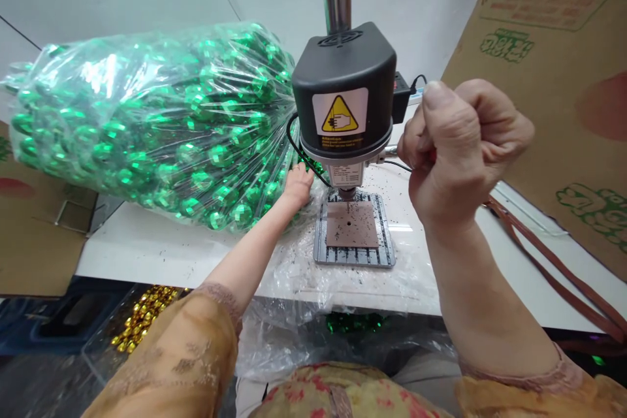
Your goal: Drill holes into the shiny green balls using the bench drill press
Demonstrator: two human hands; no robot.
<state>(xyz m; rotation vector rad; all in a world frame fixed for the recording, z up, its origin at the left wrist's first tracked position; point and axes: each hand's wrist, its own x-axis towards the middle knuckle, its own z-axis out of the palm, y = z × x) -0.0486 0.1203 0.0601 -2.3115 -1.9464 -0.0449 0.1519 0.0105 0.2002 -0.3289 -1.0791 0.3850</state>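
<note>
My right hand point(465, 144) is closed in a fist at the right side of a small black drill press point(345, 91). A metal lever point(390, 153) runs from the press into this fist, which hides its handle. My left hand point(298, 184) reaches to the gathered mouth of a clear plastic bag point(147, 117) packed with shiny green faceted balls point(242, 214). Its fingertips are among green pieces beside a black cable, so their grip is hidden. Under the drill, a brown square board point(360, 235) with a dark hole lies on the slotted metal base point(386, 255).
Dark shavings dot the white table point(171, 241) and the plastic sheeting point(289, 274). A cardboard box point(553, 91) stands at the right, with a brown strap point(548, 268) near it. Another box point(34, 228) is at the left. Gold balls point(144, 317) lie below the table's front edge.
</note>
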